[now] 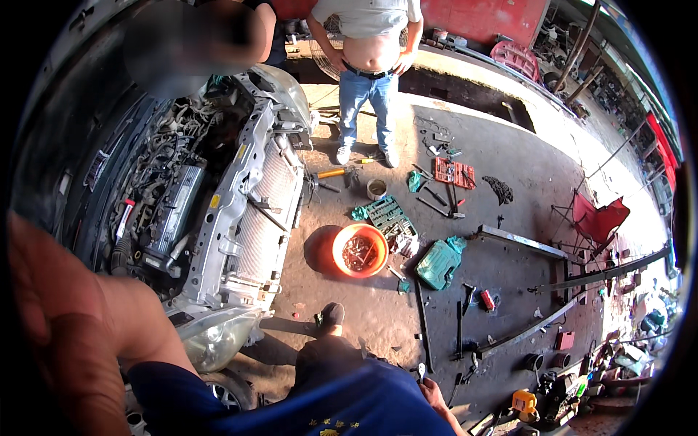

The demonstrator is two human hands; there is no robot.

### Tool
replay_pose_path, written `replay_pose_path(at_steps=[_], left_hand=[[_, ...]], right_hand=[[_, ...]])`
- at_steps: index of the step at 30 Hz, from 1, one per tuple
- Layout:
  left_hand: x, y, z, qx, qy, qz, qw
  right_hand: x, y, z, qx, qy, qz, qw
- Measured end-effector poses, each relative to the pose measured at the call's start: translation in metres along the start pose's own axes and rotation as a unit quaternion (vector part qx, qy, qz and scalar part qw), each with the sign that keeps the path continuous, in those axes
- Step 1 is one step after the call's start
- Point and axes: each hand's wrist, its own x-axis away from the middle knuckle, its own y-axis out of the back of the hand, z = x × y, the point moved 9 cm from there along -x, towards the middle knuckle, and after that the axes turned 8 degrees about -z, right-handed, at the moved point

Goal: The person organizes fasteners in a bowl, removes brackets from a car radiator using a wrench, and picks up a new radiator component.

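Note:
My left hand is raised close to the camera at the left edge. Its fingers run into the dark rim, so their shape does not show. Beyond it lies the open engine bay of a car, with the engine and a red-ended tool resting in it. Low at my right side, my right hand is closed round a ratchet wrench, whose shiny head sticks up past the fingers. The car's radiator and headlight face the floor area in front of me.
An orange bucket with small parts stands on the floor. Around it lie a green socket case, another green case, a red tool set and metal bars. One person stands opposite; another leans at the bay.

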Motion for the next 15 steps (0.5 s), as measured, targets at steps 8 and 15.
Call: replay_pose_path(at_steps=[8,15], left_hand=[[-0.002,-0.021,0.035,-0.022,0.05,-0.023,0.998],[-0.012,-0.01,0.044,-0.082,0.054,-0.032,0.995]], right_hand=[[-0.019,-0.012,0.016,-0.039,0.005,0.016,0.999],[-0.044,-0.004,0.052,-0.069,0.051,-0.002,0.996]])
